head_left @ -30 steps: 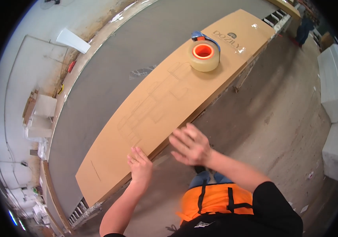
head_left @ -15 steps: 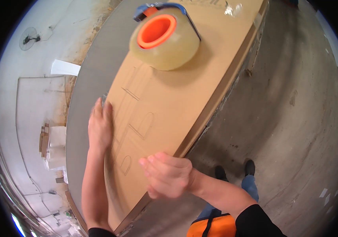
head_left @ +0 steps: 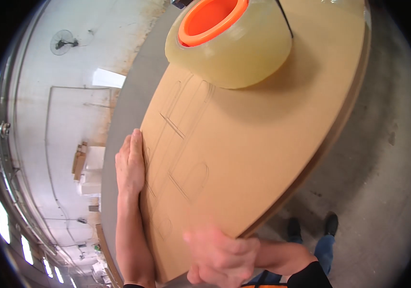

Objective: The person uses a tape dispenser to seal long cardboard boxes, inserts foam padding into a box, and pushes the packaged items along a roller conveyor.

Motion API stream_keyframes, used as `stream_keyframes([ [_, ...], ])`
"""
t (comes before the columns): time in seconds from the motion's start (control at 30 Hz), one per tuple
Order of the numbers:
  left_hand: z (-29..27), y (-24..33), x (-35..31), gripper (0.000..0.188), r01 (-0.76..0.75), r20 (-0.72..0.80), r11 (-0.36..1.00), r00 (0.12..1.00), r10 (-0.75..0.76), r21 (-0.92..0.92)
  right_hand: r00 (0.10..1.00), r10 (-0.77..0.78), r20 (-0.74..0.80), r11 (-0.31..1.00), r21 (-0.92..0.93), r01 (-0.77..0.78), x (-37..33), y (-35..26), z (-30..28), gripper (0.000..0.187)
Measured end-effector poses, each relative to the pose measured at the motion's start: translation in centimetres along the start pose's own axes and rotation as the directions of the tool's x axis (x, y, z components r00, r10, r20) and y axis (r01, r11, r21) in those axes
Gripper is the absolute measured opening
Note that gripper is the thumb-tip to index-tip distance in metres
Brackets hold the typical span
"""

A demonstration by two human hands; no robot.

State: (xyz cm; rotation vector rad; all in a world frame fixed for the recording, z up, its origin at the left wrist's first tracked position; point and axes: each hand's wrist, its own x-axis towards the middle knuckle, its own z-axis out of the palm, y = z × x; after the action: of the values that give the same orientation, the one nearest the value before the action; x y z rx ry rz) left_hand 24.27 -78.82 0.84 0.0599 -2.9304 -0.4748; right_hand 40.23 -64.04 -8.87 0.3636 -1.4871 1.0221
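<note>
Lay flat on the grey surface (head_left: 119,129): a large cardboard sheet (head_left: 244,144) with faint pencilled outlines. Stood on its far end: a big tape roll (head_left: 234,45), clear with an orange core. Rested open along the sheet's far-left edge, fingers straight and together: left hand (head_left: 129,165). Curled around the sheet's near edge, blurred, fingers bent in a grip on the cardboard: right hand (head_left: 220,257). Seen below the sheet's right edge: concrete floor (head_left: 383,192) and dark shoes (head_left: 311,225).
</note>
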Motion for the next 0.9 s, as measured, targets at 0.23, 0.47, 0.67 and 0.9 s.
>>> stream_keyframes([
  [0.23, 0.1, -0.6, -0.5, 0.049, 0.001, -0.035, 0.998, 0.999, -0.003, -0.063, 0.956, -0.278, -0.096, 0.958, 0.044, 0.283, -1.0, 1.7, 0.6, 0.035],
  [0.47, -0.2, 0.5, -2.9, 0.043, 0.016, -0.026, 0.996, 1.0, -0.018, -0.09, 0.986, -0.165, 0.014, 0.98, 0.114, 0.162, -1.3, 0.2, 0.1, 0.036],
  [0.67, -4.7, -0.1, -17.4, 0.068, -0.637, 0.211, 0.768, 0.743, 0.635, -0.072, 0.99, -0.017, 0.142, 0.993, 0.121, -0.001, 0.6, 0.1, -1.9, 0.034],
  [0.9, -5.8, -2.6, -18.7, 0.074, -0.695, 0.348, 0.715, 0.691, 0.633, 0.077, 0.657, 0.187, 0.731, 0.958, 0.013, -0.287, 11.2, 2.1, -5.5, 0.001],
])
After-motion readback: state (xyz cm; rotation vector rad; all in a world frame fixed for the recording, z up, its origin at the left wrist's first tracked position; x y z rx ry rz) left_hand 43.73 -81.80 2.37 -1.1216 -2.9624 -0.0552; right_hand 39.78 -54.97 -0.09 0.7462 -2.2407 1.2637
